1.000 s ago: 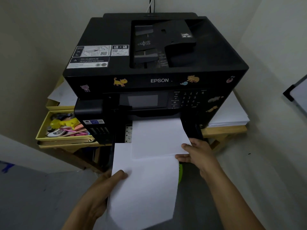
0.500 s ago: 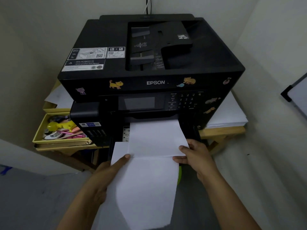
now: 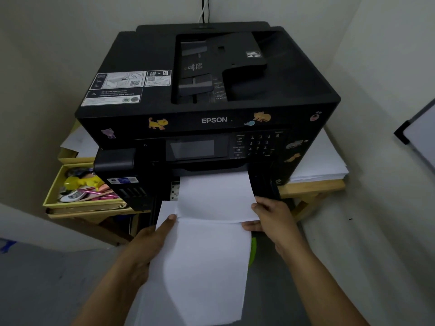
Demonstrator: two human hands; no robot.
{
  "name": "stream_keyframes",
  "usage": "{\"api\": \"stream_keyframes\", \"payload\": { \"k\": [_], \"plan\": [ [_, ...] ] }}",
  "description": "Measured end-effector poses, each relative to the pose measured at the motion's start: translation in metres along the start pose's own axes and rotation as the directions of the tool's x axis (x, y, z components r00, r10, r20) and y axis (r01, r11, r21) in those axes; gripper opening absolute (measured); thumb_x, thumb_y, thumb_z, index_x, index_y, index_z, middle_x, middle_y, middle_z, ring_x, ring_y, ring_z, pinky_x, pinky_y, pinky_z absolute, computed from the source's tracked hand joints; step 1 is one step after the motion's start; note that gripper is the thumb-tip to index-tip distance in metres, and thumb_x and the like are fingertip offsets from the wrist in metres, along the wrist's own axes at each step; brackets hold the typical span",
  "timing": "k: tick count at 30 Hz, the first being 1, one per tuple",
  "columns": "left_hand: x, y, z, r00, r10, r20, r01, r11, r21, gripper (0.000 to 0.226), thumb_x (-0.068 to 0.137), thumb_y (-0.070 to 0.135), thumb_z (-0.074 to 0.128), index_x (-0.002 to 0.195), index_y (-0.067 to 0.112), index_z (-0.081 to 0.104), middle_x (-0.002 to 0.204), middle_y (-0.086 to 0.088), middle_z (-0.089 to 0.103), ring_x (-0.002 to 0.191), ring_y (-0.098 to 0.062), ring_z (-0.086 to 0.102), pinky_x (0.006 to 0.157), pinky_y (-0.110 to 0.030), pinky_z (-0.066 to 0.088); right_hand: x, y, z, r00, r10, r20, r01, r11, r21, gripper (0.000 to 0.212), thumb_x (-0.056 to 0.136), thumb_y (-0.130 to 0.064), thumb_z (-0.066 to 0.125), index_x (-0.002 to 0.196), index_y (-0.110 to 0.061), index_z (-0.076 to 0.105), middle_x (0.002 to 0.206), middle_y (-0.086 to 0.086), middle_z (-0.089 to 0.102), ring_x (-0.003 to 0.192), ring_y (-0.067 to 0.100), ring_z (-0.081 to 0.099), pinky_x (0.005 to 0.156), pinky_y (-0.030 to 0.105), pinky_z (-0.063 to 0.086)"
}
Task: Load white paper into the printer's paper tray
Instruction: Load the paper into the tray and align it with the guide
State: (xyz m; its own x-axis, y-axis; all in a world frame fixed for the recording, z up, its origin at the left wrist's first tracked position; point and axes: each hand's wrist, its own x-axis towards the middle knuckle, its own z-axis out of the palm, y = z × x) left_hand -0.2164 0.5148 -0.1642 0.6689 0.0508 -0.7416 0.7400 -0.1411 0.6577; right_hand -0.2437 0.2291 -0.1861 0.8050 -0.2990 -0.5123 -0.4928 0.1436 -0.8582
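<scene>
A black Epson printer [image 3: 211, 95] with cat stickers stands on a wooden table. A white sheet [image 3: 214, 196] lies in the opening at its front, under the control panel. Below it a larger stack of white paper [image 3: 202, 267] reaches toward me. My left hand [image 3: 150, 245] grips the stack's left edge, thumb on top near the upper sheet's corner. My right hand [image 3: 270, 217] pinches the right front corner of the upper sheet. The paper hides the tray itself.
A yellow box [image 3: 70, 203] of pens and small items sits left of the printer. A stack of white paper [image 3: 315, 165] lies on the wooden table [image 3: 313, 187] at the right. Walls close in on both sides. A whiteboard edge [image 3: 414, 130] shows at far right.
My left hand has slid up the stack's left edge, its thumb now reaching the upper sheet. The right hand stays on the sheet's right corner. The view has shifted slightly.
</scene>
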Motion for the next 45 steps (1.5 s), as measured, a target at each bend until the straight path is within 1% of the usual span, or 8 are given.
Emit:
{"api": "stream_keyframes", "payload": {
  "k": [5, 10, 18, 25, 31, 36, 41, 45],
  "plan": [
    [-0.005, 0.004, 0.005, 1.000, 0.009, 0.002, -0.009, 1.000, -0.007, 0.068, 0.073, 0.074, 0.075, 0.107, 0.015, 0.075, 0.099, -0.015, 0.082, 0.098, -0.041, 0.076, 0.099, -0.058, 0.057, -0.001, -0.002, -0.001, 1.000, -0.011, -0.004, 0.011, 0.999, 0.037, 0.026, 0.110, -0.009, 0.057, 0.130, -0.022, 0.069, 0.113, -0.006, 0.073, 0.073, 0.029, 0.082, 0.070, 0.029, 0.068],
    [-0.014, 0.008, 0.008, 0.999, 0.046, 0.023, -0.046, 0.999, 0.013, 0.040, 0.085, 0.051, 0.076, 0.102, 0.015, 0.070, 0.101, -0.016, 0.079, 0.096, -0.038, 0.075, 0.098, -0.055, 0.058, 0.002, 0.001, -0.002, 1.000, -0.007, -0.008, 0.007, 0.999, 0.040, 0.029, 0.109, -0.005, 0.059, 0.134, -0.013, 0.071, 0.118, 0.003, 0.076, 0.073, 0.023, 0.082, 0.072, 0.030, 0.069],
    [0.009, 0.009, 0.009, 0.999, 0.045, 0.019, -0.045, 0.999, 0.030, 0.068, 0.070, 0.067, 0.083, 0.116, 0.018, 0.074, 0.109, -0.010, 0.080, 0.102, -0.038, 0.074, 0.100, -0.057, 0.056, 0.014, -0.007, 0.003, 1.000, -0.008, -0.017, 0.009, 0.999, 0.039, 0.030, 0.109, -0.003, 0.058, 0.136, -0.011, 0.070, 0.118, 0.004, 0.074, 0.068, 0.015, 0.081, 0.066, 0.024, 0.066],
    [0.016, 0.019, 0.015, 1.000, 0.022, 0.015, -0.023, 1.000, 0.014, 0.054, 0.081, 0.055, 0.080, 0.115, 0.014, 0.070, 0.110, -0.015, 0.077, 0.102, -0.040, 0.073, 0.102, -0.057, 0.055, 0.027, -0.012, 0.005, 1.000, -0.002, -0.011, 0.003, 0.999, 0.040, 0.027, 0.109, 0.000, 0.057, 0.131, -0.009, 0.069, 0.111, 0.001, 0.073, 0.063, 0.010, 0.079, 0.065, 0.023, 0.066],
    [0.022, 0.018, 0.015, 1.000, 0.001, 0.006, -0.001, 1.000, -0.025, 0.067, 0.073, 0.057, 0.085, 0.122, 0.015, 0.068, 0.113, -0.014, 0.077, 0.104, -0.040, 0.072, 0.102, -0.058, 0.055, 0.031, -0.011, 0.008, 0.998, -0.028, -0.050, 0.029, 0.999, 0.030, 0.031, 0.109, -0.004, 0.057, 0.136, -0.013, 0.069, 0.121, 0.006, 0.075, 0.069, 0.020, 0.080, 0.060, 0.019, 0.062],
    [0.038, 0.011, 0.010, 0.999, -0.032, 0.000, 0.032, 0.997, -0.067, 0.112, 0.039, 0.072, 0.094, 0.132, 0.017, 0.065, 0.119, -0.013, 0.076, 0.106, -0.040, 0.073, 0.099, -0.059, 0.057, 0.036, -0.010, 0.009, 0.997, -0.045, -0.064, 0.045, 0.999, 0.006, 0.035, 0.109, -0.007, 0.058, 0.143, -0.011, 0.064, 0.131, 0.010, 0.073, 0.068, 0.017, 0.081, 0.059, 0.020, 0.063],
    [0.014, 0.017, 0.009, 0.999, -0.012, 0.044, 0.013, 0.999, -0.029, 0.069, 0.065, 0.058, 0.090, 0.115, 0.013, 0.074, 0.104, -0.015, 0.081, 0.099, -0.041, 0.076, 0.098, -0.059, 0.058, 0.027, -0.013, 0.004, 0.998, -0.035, -0.057, 0.037, 0.999, 0.028, 0.038, 0.109, -0.012, 0.061, 0.146, -0.013, 0.058, 0.110, 0.000, 0.074, 0.067, 0.022, 0.080, 0.052, 0.016, 0.056],
    [0.004, 0.012, 0.000, 0.999, -0.009, 0.035, 0.008, 1.000, 0.011, 0.066, 0.068, 0.057, 0.088, 0.115, 0.012, 0.074, 0.102, -0.015, 0.082, 0.097, -0.041, 0.077, 0.096, -0.059, 0.058, 0.029, -0.009, -0.002, 0.998, -0.041, -0.047, 0.040, 0.999, -0.033, 0.043, 0.106, -0.007, 0.058, 0.149, -0.013, 0.055, 0.107, 0.010, 0.079, 0.071, 0.023, 0.079, 0.054, 0.021, 0.059]
  ]
}}
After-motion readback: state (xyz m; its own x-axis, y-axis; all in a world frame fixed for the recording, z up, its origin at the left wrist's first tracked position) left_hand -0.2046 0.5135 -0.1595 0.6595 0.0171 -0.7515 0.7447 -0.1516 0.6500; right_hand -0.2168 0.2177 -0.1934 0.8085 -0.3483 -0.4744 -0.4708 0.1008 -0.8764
